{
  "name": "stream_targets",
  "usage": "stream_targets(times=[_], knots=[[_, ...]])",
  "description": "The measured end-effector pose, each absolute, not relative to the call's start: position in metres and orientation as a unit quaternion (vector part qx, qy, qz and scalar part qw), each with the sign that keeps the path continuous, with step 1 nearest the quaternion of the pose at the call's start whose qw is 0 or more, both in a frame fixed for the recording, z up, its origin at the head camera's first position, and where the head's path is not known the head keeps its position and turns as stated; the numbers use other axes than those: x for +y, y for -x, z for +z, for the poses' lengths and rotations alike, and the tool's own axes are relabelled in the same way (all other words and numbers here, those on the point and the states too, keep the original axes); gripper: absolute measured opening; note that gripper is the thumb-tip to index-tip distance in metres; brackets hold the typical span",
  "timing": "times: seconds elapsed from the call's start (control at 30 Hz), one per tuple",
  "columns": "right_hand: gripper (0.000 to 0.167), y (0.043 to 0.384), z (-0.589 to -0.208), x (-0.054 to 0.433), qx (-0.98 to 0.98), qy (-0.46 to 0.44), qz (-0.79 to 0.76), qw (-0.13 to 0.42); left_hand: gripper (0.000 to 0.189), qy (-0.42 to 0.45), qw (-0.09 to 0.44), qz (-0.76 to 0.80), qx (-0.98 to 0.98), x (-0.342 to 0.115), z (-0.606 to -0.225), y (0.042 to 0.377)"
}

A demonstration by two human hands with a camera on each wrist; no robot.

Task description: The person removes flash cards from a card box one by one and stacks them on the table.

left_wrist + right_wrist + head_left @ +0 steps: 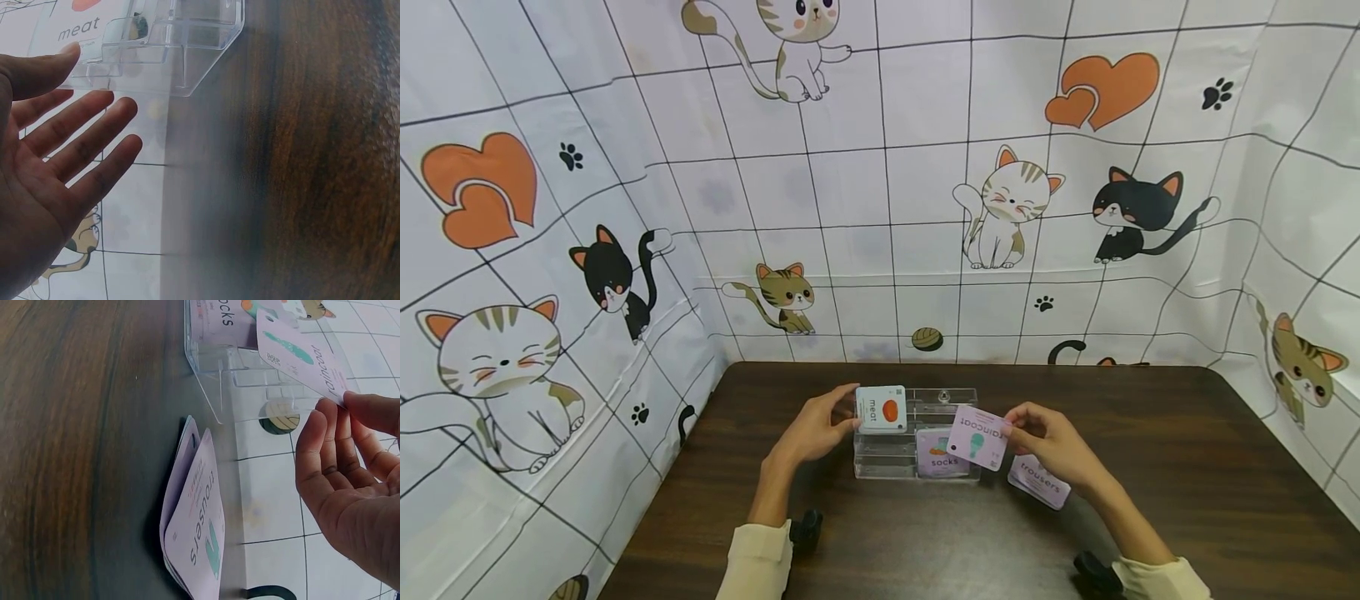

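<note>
A clear plastic card holder (pixel 883 467) with stepped tiers stands on the table. The white "meat" card (pixel 882 410) sits upright in its upper left part, and the lilac "socks" card (pixel 934 465) in the lower right. My left hand (pixel 817 427) is at the holder's left end, its thumb tip right at the "meat" card (pixel 78 25) and its fingers extended. Between thumb and fingertips my right hand (pixel 1051 442) pinches a lilac "raincoat" card (pixel 976 437) by its edge. That card is upside down in the head view, tilted, and overlaps the "socks" card there.
A small stack of lilac cards, "trousers" (pixel 1039 482) on top, lies on the dark wooden table (pixel 925 550) right of the holder. Behind the table hangs a white gridded sheet (pixel 850 196) printed with cats and hearts.
</note>
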State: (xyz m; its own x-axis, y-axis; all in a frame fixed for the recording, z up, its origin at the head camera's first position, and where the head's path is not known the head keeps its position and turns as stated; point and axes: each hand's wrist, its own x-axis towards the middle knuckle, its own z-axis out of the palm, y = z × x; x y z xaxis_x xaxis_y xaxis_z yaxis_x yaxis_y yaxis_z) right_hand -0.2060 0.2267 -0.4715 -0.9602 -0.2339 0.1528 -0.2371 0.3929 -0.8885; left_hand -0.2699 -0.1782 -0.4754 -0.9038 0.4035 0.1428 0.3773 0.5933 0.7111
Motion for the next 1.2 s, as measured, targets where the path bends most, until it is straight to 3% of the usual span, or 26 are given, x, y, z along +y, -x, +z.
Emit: stream_targets(times=[1.2], knots=[[0.021,0.195,-0.472,0.252,-0.818,-0.088,0.568,-0.012,0.063,-0.217,0.016,0.396,0.892,-0.178,-0.478,0.27]])
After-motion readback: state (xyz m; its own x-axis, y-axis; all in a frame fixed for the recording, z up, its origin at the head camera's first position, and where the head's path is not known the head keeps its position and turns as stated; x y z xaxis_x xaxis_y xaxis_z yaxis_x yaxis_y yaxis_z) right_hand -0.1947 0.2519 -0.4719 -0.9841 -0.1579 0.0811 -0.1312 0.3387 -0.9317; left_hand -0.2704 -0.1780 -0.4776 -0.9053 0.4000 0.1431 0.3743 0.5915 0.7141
